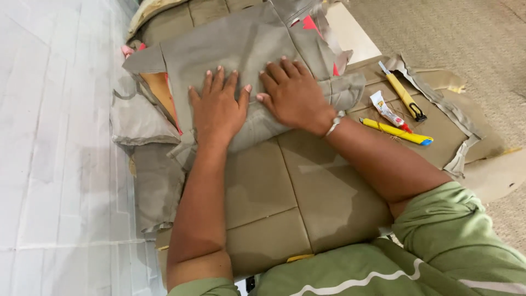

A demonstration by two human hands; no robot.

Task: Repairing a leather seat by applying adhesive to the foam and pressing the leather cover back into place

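Both hands — left (217,108), right (294,95) — lay flat, fingers spread, grasping nothing, on soft, limp cloth (241,49) — probably best gripped at its edges.

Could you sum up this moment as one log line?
left hand: flat on cloth | right hand: flat on cloth | cutters, glue tube: beside, untouched

A pale tiled floor (55,148) with faint grey streaks fills the left side. A beige woven carpet (466,38) covers the upper right. Soft, even light falls across both, with only weak shadows.
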